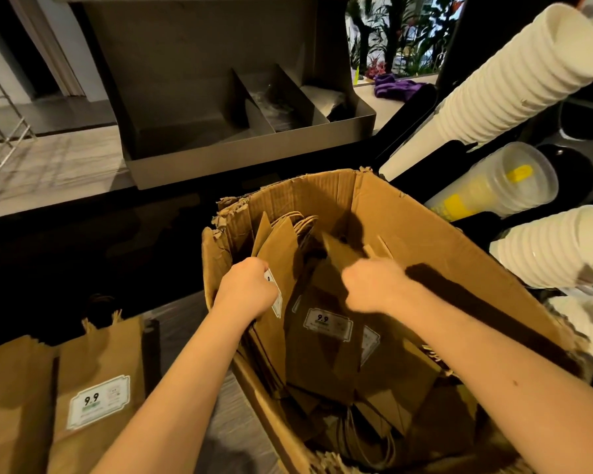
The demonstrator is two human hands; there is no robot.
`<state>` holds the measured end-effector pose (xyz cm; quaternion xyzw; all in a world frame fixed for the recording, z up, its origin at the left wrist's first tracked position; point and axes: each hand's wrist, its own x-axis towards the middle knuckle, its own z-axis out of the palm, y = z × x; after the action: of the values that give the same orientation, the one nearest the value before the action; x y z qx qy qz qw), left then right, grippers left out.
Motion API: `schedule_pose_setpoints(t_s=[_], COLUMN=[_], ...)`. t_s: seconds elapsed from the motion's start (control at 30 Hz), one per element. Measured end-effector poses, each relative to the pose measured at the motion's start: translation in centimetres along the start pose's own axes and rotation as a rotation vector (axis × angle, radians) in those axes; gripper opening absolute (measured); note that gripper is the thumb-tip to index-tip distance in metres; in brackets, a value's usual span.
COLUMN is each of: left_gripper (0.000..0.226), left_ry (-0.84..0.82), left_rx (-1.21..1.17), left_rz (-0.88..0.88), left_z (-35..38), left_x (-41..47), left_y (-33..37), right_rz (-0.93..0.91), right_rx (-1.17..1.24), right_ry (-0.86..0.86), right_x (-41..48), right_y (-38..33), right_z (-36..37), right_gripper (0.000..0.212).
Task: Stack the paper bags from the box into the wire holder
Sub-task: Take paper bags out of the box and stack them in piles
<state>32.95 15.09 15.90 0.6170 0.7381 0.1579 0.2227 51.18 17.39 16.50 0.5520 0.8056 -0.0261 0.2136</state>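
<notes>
Down inside torn brown cardboard box: left hand pinching a flat brown paper bag, right hand curled closed on another. Plenty left. Few bags standing bottom-left; holder wires not visible around them.

both hands reach into the torn brown cardboard box. the left hand is closed on an upright flat brown paper bag with a white label; the right hand is closed on an adjacent bag. more labelled bags stand to the left of the box.
</notes>
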Motion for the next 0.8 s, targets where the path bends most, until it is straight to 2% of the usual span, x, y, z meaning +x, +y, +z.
schedule_pose_setpoints(t_s=[0.07, 0.1, 0.13, 0.23, 0.27, 0.33, 0.4, 0.47, 0.5, 0.6, 0.63, 0.7, 0.8], left_gripper=[0.03, 0.025, 0.023, 0.028, 0.035, 0.032, 0.028, 0.034, 0.032, 0.024, 0.024, 0.03, 0.034], left_ry=[-0.004, -0.009, -0.011, -0.028, -0.031, -0.028, -0.026, -0.034, -0.032, -0.031, -0.041, -0.041, -0.028], left_rx=[-0.008, -0.006, -0.003, 0.009, 0.011, 0.014, 0.024, 0.018, 0.01, -0.007, -0.008, -0.002, 0.0], left_rz=[0.0, 0.004, 0.008, 0.019, 0.02, 0.018, 0.016, 0.015, 0.014, 0.015, 0.015, 0.008, -0.007], left_z=[0.1, 0.1, 0.0, -0.2, -0.2, -0.3, -0.3, -0.2, -0.2, -0.2, -0.2, -0.3, -0.4], left_x=[0.1, 0.1, 0.1, -0.1, -0.2, -0.2, -0.2, -0.1, -0.1, -0.1, -0.1, -0.3, -0.6], left_y=[0.0, 0.0, 0.0, 0.0, 0.0, 0.1, 0.1, 0.1, 0.1, 0.1, 0.0, 0.2, 0.5], right_rz=[-0.11, -0.117, -0.098, 0.031, 0.118, 0.274, 0.348, 0.359, 0.372, 0.399, 0.41, 0.417, 0.466], right_rx=[0.265, 0.304, 0.269, 0.13, 0.15, 0.31, 0.436, 0.432, 0.425, 0.507, 0.567, 0.726, 0.955], right_ry=[-0.386, -0.486, -0.502, -0.396, -0.386, -0.422, -0.416, -0.363, -0.332, -0.18, -0.146, -0.101, -0.053], right_x=[0.4, 0.8, 1.4, 1.9, 2.1, 2.4, 2.7, 3.3, 3.5, 3.9, 4.0, 3.9, 3.9], right_y=[-0.5, -0.4, -0.1, 0.9, 1.4, 2.0, 2.1, 2.2, 2.3, 3.2, 3.5, 3.9, 4.1], right_z=[1.2, 2.0, 3.0, 4.6, 5.4, 6.7, 7.6, 8.7, 9.0, 9.0, 8.9, 8.2, 8.0], right_gripper=[0.031, 0.035, 0.036, 0.025, 0.034, 0.057, 0.082, 0.095, 0.091, 0.045, 0.037, 0.036, 0.048])
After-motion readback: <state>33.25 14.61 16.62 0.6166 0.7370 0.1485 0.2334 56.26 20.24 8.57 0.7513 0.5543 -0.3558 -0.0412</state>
